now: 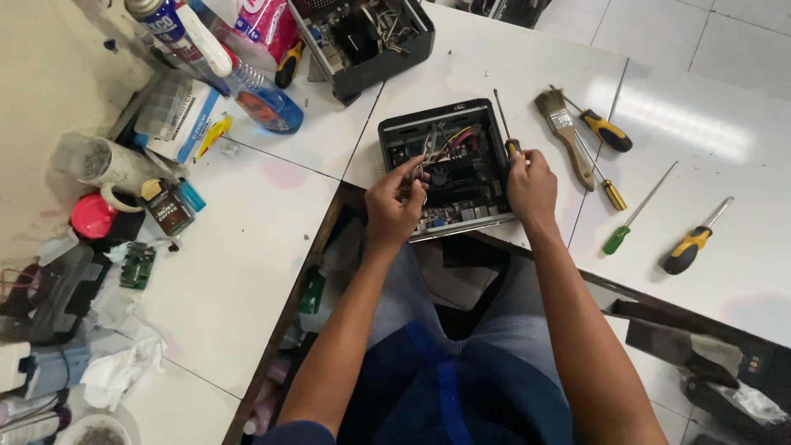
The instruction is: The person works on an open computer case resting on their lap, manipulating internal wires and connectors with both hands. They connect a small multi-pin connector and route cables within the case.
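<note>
Two open black electronics cases sit on the table (272, 247): one (449, 169) under the hands, one (362, 41) farther back. Six screwdrivers: one (504, 124) in the right hand (531, 188), four to its right (600, 125) (608, 185) (638, 210) (692, 243), one (288, 64) near the far case. One paintbrush (564, 132). One blue bottle (268, 103). One spray can (177, 33).

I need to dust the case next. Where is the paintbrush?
In the head view the paintbrush lies on the white table, right of the open black case, beside the yellow-handled screwdriver.
</note>
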